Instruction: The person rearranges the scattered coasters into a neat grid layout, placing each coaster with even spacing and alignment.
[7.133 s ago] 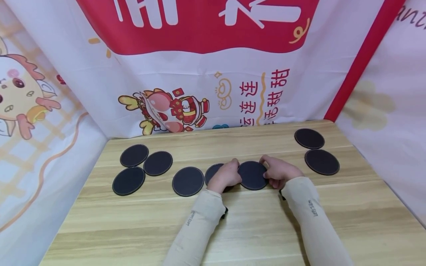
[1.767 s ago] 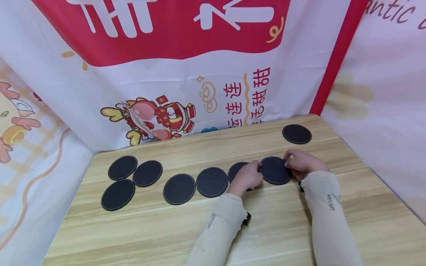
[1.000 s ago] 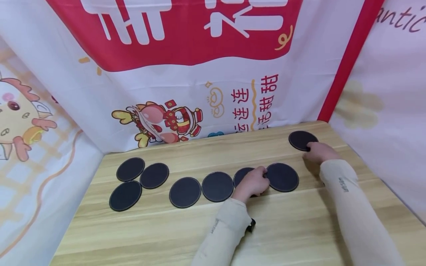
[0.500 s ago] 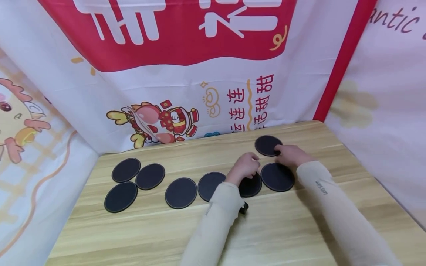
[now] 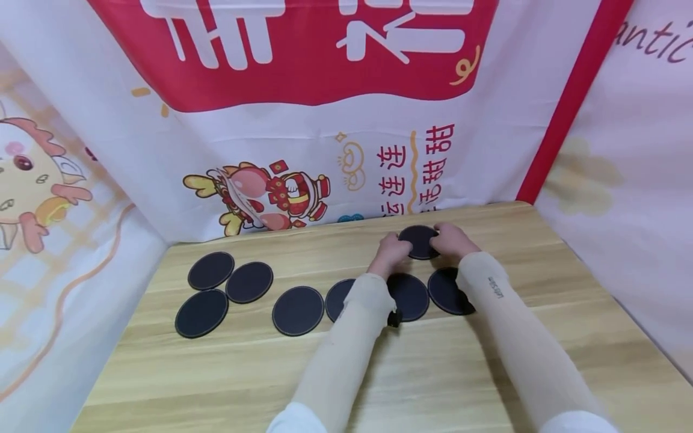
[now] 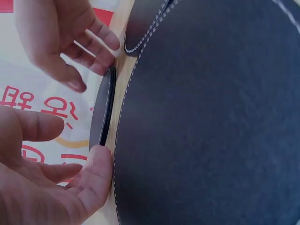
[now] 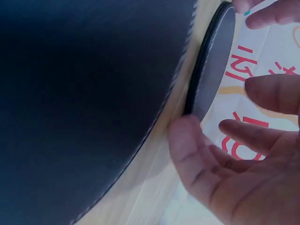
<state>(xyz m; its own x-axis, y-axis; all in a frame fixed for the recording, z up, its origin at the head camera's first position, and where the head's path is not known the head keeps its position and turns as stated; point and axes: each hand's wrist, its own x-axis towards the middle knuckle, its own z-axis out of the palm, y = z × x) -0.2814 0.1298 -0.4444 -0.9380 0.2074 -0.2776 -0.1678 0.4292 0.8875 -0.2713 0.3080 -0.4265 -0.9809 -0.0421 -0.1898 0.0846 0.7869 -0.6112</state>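
A round black coaster (image 5: 418, 242) with pale stitching lies on the table behind a row of similar coasters. My left hand (image 5: 391, 254) touches its left edge, and my right hand (image 5: 453, 240) is at its right edge. In the left wrist view, the thumb of the left hand (image 6: 61, 176) meets the coaster's rim (image 6: 108, 103) while the other fingers stay loosely bent, apart from it. The right wrist view has the right hand (image 7: 262, 187) with its thumb at the rim of the coaster (image 7: 215, 70), fingers spread loosely. Large in that view is a nearer coaster (image 7: 84, 103).
In the row below are coasters, among them the leftmost (image 5: 298, 311), one beneath the left forearm (image 5: 408, 297) and one partly behind the right sleeve (image 5: 448, 290). Three more, including the lowest (image 5: 201, 313), cluster at the left. A printed cloth (image 5: 325, 144) hangs behind the wooden table (image 5: 216, 379).
My right hand has slid the last coaster from the back right leftward, behind the row. Before that, both hands set coasters into the row. My left hand has moved back to that coaster.
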